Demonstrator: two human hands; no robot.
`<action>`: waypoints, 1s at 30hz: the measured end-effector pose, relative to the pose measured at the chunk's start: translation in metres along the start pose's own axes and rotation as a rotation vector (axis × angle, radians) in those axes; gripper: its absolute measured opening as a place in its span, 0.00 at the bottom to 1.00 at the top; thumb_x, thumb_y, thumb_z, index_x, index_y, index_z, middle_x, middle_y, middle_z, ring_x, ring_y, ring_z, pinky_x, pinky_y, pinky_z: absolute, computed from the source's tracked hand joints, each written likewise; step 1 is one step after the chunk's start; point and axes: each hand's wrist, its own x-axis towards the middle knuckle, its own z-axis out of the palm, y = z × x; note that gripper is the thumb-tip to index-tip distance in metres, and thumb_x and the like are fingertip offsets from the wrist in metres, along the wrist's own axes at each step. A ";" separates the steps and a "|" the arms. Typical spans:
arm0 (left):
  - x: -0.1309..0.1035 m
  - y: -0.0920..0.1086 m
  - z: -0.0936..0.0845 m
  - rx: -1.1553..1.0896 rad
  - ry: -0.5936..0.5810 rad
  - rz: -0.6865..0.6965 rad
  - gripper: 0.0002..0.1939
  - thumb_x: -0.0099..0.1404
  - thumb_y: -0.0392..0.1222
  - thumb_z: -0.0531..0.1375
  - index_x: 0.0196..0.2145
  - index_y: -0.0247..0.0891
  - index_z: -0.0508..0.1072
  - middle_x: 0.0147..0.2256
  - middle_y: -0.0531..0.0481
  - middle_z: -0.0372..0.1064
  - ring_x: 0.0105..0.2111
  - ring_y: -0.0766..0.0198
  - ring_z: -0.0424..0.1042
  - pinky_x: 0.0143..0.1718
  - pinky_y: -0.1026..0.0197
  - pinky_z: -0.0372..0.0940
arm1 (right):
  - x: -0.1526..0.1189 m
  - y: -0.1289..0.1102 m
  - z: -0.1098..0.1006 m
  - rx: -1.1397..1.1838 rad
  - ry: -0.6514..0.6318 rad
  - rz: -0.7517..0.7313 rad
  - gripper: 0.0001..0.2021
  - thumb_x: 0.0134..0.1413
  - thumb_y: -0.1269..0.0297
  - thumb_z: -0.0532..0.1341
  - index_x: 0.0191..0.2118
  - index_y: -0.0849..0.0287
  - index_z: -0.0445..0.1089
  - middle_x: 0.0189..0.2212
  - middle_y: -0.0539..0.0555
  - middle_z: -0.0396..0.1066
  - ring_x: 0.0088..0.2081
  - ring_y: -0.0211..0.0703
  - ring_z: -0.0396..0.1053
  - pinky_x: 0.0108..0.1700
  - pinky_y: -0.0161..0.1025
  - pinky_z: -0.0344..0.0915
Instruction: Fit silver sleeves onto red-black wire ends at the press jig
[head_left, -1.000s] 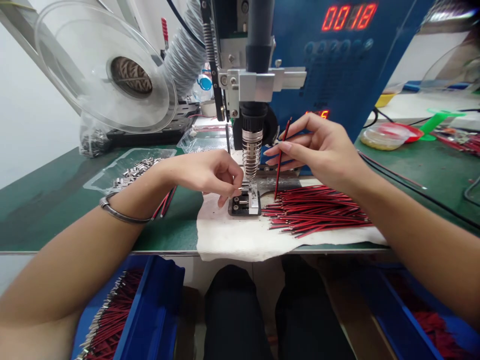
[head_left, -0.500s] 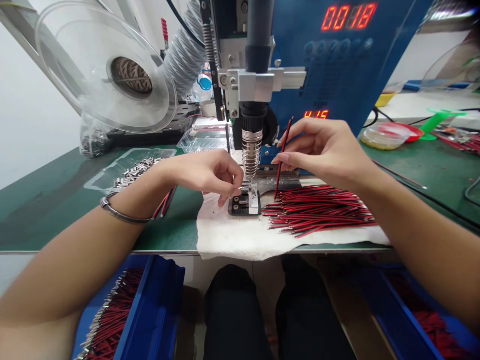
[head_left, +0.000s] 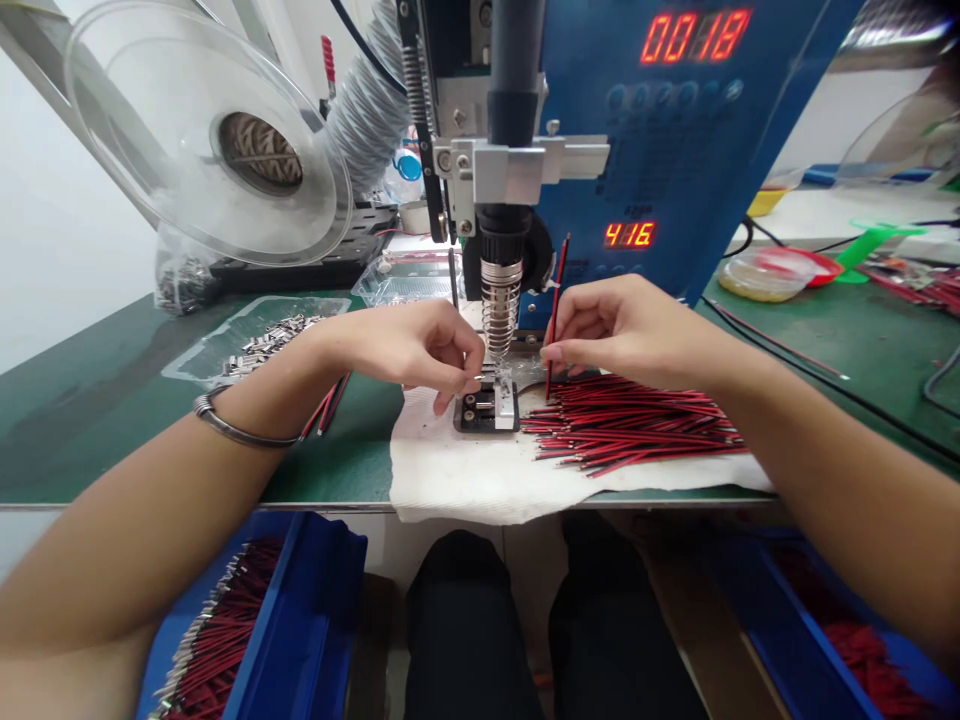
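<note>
My right hand (head_left: 611, 325) pinches a red and black wire (head_left: 556, 300), held nearly upright with its lower end just over the left end of a wire pile (head_left: 637, 420). The pile lies on a white cloth (head_left: 450, 480). My left hand (head_left: 431, 345) is closed in a pinch at the small metal fixture (head_left: 504, 405); a silvery bit shows at its fingertips, too small to make out. Directly above the fixture is the spring-wrapped tip (head_left: 501, 300) of the soldering machine (head_left: 675, 150). A few red and black wires (head_left: 326, 405) lie under my left wrist.
A clear tray (head_left: 259, 345) of small metal connectors stands behind my left forearm. Blue bins (head_left: 300, 610) with wires sit below the table edge on both sides. A large clear reel (head_left: 187, 200) hangs at upper left. A black cable (head_left: 847, 380) crosses the table at right.
My right hand has lowered a little and the wire in it stands more upright. The lower red display now reads 416. My left hand stays at the fixture.
</note>
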 end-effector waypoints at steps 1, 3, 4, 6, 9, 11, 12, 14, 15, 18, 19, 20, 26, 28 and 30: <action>0.000 0.000 0.000 -0.002 0.000 0.000 0.07 0.59 0.38 0.63 0.24 0.40 0.77 0.23 0.50 0.78 0.25 0.62 0.72 0.27 0.61 0.59 | 0.000 0.001 0.000 0.016 -0.003 0.005 0.13 0.54 0.54 0.75 0.31 0.54 0.73 0.29 0.53 0.82 0.32 0.48 0.81 0.35 0.46 0.78; 0.000 0.001 0.000 -0.004 0.001 -0.002 0.06 0.59 0.38 0.63 0.25 0.40 0.77 0.23 0.50 0.78 0.25 0.62 0.72 0.27 0.61 0.59 | 0.001 0.002 0.001 0.050 -0.005 0.011 0.13 0.55 0.56 0.74 0.31 0.53 0.72 0.29 0.53 0.82 0.32 0.49 0.81 0.34 0.46 0.80; -0.001 0.001 0.000 -0.004 0.001 -0.002 0.06 0.58 0.37 0.62 0.25 0.40 0.77 0.23 0.50 0.78 0.25 0.62 0.72 0.27 0.61 0.59 | 0.001 0.002 0.001 0.062 -0.004 0.008 0.12 0.56 0.57 0.73 0.31 0.53 0.71 0.28 0.53 0.82 0.32 0.48 0.81 0.34 0.45 0.80; -0.001 0.001 0.000 -0.006 0.003 0.001 0.06 0.58 0.37 0.62 0.24 0.40 0.77 0.23 0.50 0.78 0.25 0.62 0.73 0.28 0.62 0.60 | 0.001 0.003 0.002 0.070 0.000 -0.007 0.10 0.58 0.59 0.72 0.31 0.54 0.71 0.28 0.52 0.82 0.32 0.48 0.81 0.34 0.45 0.81; -0.001 0.002 0.001 -0.007 0.004 0.004 0.06 0.57 0.36 0.62 0.24 0.39 0.76 0.23 0.51 0.77 0.25 0.62 0.73 0.30 0.62 0.63 | 0.002 0.004 0.004 0.076 0.005 -0.020 0.09 0.58 0.61 0.71 0.31 0.53 0.71 0.28 0.51 0.81 0.31 0.47 0.82 0.34 0.44 0.81; -0.001 0.003 0.001 -0.007 -0.001 -0.007 0.06 0.58 0.37 0.61 0.24 0.39 0.76 0.23 0.51 0.77 0.25 0.62 0.74 0.30 0.62 0.64 | 0.002 0.005 0.004 0.081 0.013 -0.020 0.09 0.58 0.62 0.71 0.31 0.53 0.71 0.27 0.51 0.81 0.31 0.47 0.82 0.35 0.44 0.81; -0.001 0.003 0.001 -0.006 -0.005 -0.014 0.06 0.58 0.37 0.61 0.24 0.39 0.76 0.23 0.51 0.77 0.25 0.62 0.74 0.30 0.62 0.63 | 0.002 0.005 0.004 0.077 0.019 -0.019 0.10 0.57 0.61 0.71 0.31 0.53 0.71 0.27 0.51 0.81 0.31 0.47 0.82 0.35 0.44 0.80; -0.001 0.004 0.000 -0.003 -0.010 -0.022 0.06 0.59 0.38 0.61 0.25 0.39 0.76 0.23 0.51 0.78 0.25 0.62 0.74 0.29 0.62 0.62 | 0.001 0.004 0.005 0.047 0.038 -0.018 0.10 0.56 0.60 0.72 0.30 0.54 0.72 0.27 0.52 0.81 0.31 0.48 0.81 0.36 0.45 0.79; -0.001 0.004 0.000 0.000 -0.011 -0.021 0.06 0.59 0.38 0.61 0.25 0.39 0.76 0.23 0.51 0.78 0.25 0.62 0.74 0.28 0.62 0.62 | 0.001 0.003 0.004 0.027 0.047 -0.018 0.10 0.55 0.60 0.72 0.30 0.54 0.72 0.27 0.52 0.81 0.32 0.48 0.81 0.36 0.45 0.79; -0.001 0.004 0.000 0.003 -0.009 -0.012 0.06 0.59 0.37 0.62 0.25 0.39 0.76 0.23 0.51 0.78 0.25 0.63 0.73 0.28 0.62 0.61 | 0.000 0.001 0.003 -0.005 0.047 -0.022 0.11 0.53 0.58 0.74 0.31 0.53 0.73 0.30 0.52 0.81 0.34 0.49 0.81 0.39 0.47 0.77; -0.002 0.004 0.000 0.004 -0.007 -0.010 0.06 0.59 0.37 0.62 0.25 0.39 0.76 0.23 0.51 0.78 0.25 0.63 0.73 0.28 0.62 0.60 | 0.000 -0.001 0.002 -0.002 0.042 -0.021 0.11 0.53 0.57 0.74 0.31 0.53 0.73 0.30 0.52 0.81 0.34 0.49 0.81 0.41 0.47 0.77; -0.002 0.004 0.000 0.003 -0.006 -0.007 0.07 0.59 0.37 0.62 0.24 0.39 0.76 0.23 0.50 0.78 0.25 0.63 0.72 0.28 0.62 0.60 | 0.000 -0.002 0.002 0.002 0.037 -0.019 0.11 0.53 0.56 0.74 0.33 0.53 0.74 0.31 0.52 0.81 0.35 0.50 0.80 0.42 0.48 0.77; -0.001 0.004 0.000 -0.001 -0.012 -0.005 0.07 0.60 0.37 0.62 0.24 0.38 0.76 0.23 0.49 0.78 0.25 0.63 0.72 0.27 0.63 0.60 | 0.000 -0.008 -0.007 0.212 0.140 0.052 0.12 0.51 0.57 0.75 0.39 0.54 0.76 0.32 0.53 0.82 0.36 0.51 0.81 0.44 0.49 0.80; -0.001 0.003 0.000 -0.009 -0.011 0.000 0.07 0.60 0.37 0.63 0.25 0.38 0.77 0.23 0.49 0.79 0.25 0.63 0.73 0.27 0.63 0.61 | 0.000 -0.008 -0.012 0.300 0.194 0.066 0.12 0.50 0.59 0.75 0.39 0.54 0.77 0.33 0.53 0.82 0.36 0.50 0.82 0.45 0.48 0.81; -0.001 0.002 0.000 -0.011 -0.012 0.005 0.07 0.61 0.38 0.63 0.26 0.38 0.77 0.24 0.49 0.79 0.25 0.62 0.73 0.28 0.63 0.61 | -0.001 -0.007 -0.015 0.330 0.225 0.061 0.12 0.50 0.59 0.76 0.39 0.53 0.79 0.33 0.53 0.82 0.37 0.51 0.83 0.47 0.49 0.82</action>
